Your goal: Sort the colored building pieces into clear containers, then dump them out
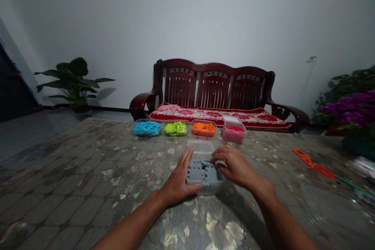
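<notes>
A clear plastic box [213, 188] stands in front of me with its lid [200, 146] tipped back at the far side. Flat grey interlocking plastic pieces [196, 174] fill it, some with notched edges. My left hand [180, 175] grips the box, its fingers along the left wall and the thumb across the front. Over the box's right side, the fingers of my right hand [231, 164] pinch a grey piece [207, 161] near the back. Those fingertips partly cover the piece.
Tubs of blue pieces [147, 128], green pieces [175, 128], orange pieces [204, 128] and red pieces [234, 134] line the table's [140, 172] far side. To the right lie an orange looped object [313, 164] and a clear lid [336, 207]. A wooden bench [213, 86] stands behind.
</notes>
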A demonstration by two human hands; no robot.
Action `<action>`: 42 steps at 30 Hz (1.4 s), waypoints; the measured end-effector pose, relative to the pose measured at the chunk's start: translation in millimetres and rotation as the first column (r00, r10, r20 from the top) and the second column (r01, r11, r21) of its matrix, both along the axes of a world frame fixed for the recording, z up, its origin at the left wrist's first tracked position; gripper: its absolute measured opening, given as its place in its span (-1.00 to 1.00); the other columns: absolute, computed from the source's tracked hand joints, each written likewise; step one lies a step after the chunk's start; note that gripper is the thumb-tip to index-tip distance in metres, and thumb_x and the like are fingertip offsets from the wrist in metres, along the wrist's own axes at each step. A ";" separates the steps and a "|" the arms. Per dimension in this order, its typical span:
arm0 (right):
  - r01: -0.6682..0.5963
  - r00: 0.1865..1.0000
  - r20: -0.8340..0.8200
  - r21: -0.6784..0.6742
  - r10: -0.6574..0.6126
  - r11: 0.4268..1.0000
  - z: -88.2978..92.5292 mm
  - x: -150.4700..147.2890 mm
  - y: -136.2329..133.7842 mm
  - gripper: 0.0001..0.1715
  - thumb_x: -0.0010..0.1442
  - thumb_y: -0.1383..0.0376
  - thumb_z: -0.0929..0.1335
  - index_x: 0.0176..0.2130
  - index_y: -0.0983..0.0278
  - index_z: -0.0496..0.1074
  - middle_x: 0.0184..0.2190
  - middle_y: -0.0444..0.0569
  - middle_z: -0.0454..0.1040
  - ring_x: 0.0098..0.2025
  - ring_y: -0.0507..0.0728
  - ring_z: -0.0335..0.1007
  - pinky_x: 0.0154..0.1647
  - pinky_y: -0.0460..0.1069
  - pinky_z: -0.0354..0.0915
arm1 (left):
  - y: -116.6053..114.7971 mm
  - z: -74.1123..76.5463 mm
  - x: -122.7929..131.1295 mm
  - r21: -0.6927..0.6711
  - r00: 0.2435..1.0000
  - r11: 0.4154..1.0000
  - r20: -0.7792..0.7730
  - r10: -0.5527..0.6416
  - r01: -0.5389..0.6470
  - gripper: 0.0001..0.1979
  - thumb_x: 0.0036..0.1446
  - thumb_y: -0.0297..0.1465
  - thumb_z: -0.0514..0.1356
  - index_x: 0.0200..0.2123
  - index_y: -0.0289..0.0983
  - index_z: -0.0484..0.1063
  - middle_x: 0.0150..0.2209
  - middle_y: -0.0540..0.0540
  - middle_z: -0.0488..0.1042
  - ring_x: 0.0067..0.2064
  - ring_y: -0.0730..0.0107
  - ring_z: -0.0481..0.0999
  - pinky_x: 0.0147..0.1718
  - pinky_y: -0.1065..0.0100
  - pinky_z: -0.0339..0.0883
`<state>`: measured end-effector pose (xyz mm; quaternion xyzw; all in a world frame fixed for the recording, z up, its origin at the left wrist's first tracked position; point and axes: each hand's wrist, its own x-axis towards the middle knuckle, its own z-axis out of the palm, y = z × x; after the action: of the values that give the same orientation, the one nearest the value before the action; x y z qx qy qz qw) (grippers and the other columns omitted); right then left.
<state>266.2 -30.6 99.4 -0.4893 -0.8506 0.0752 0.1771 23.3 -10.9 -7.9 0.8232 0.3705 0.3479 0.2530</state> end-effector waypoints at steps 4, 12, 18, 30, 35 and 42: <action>0.031 0.999 -0.014 -0.011 -0.031 0.999 5.0 -6.2 -4.1 -0.73 0.17 0.44 0.38 -0.15 0.23 0.61 -0.16 -0.01 0.59 -0.04 0.21 0.40 0.03 0.08 0.24 | 1.2 -2.9 -0.5 0.024 1.000 1.000 0.000 -0.001 0.001 0.19 -0.04 -0.38 0.41 0.48 -0.22 -0.29 0.51 -0.30 -0.24 0.51 -0.12 -0.23 0.43 -0.19 -0.22; 0.137 0.975 0.173 0.030 -0.140 0.990 0.9 -17.8 -2.5 -0.73 0.21 0.46 0.34 -0.26 0.21 0.62 -0.24 -0.01 0.60 -0.10 0.19 0.40 -0.09 0.02 0.20 | 3.5 -4.2 -1.6 0.038 1.000 0.999 0.006 -0.008 0.007 0.20 -0.05 -0.37 0.42 0.48 -0.23 -0.28 0.51 -0.32 -0.22 0.50 -0.14 -0.21 0.43 -0.19 -0.19; 0.144 0.975 0.168 0.031 -0.147 0.989 3.0 -16.9 -6.1 -0.71 0.20 0.48 0.32 -0.22 0.23 0.61 -0.22 0.01 0.59 -0.10 0.18 0.41 -0.10 0.02 0.20 | 2.3 -3.8 -0.9 0.037 1.000 0.999 0.006 -0.003 0.003 0.18 -0.04 -0.38 0.41 0.48 -0.21 -0.27 0.51 -0.30 -0.21 0.51 -0.13 -0.22 0.43 -0.20 -0.20; 0.093 0.985 0.146 -0.006 -0.091 0.996 -4.5 -27.5 -9.2 -0.53 0.07 0.55 0.30 -0.13 0.21 0.64 -0.18 0.01 0.62 -0.08 0.19 0.44 -0.02 0.04 0.25 | 3.5 -6.6 -1.4 0.058 1.000 0.998 0.014 -0.012 0.011 0.19 -0.02 -0.34 0.43 0.49 -0.19 -0.29 0.51 -0.29 -0.21 0.50 -0.15 -0.20 0.43 -0.21 -0.20; 0.113 0.993 -0.026 0.009 -0.112 0.994 -8.5 -1.5 7.0 -0.54 0.12 0.49 0.27 -0.12 0.20 0.63 -0.14 -0.02 0.65 -0.04 0.16 0.51 0.02 0.01 0.32 | 3.1 -5.7 -0.9 0.054 1.000 0.999 0.008 -0.006 0.006 0.18 -0.03 -0.36 0.42 0.49 -0.20 -0.28 0.51 -0.31 -0.21 0.50 -0.15 -0.21 0.42 -0.20 -0.19; 0.577 0.816 0.061 -0.136 -0.574 0.806 -34.4 87.3 39.5 -0.47 0.13 0.35 0.35 0.10 0.29 0.53 0.08 0.14 0.57 0.11 0.30 0.51 0.13 0.09 0.34 | 1.6 -1.5 -1.6 0.018 1.000 1.000 0.001 -0.002 0.002 0.18 -0.04 -0.38 0.41 0.49 -0.21 -0.26 0.51 -0.28 -0.22 0.51 -0.13 -0.22 0.44 -0.17 -0.22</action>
<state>353.5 8.9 65.0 -0.7363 -0.6559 0.0770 0.1475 21.7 -9.4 -9.4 0.8257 0.3666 0.3513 0.2460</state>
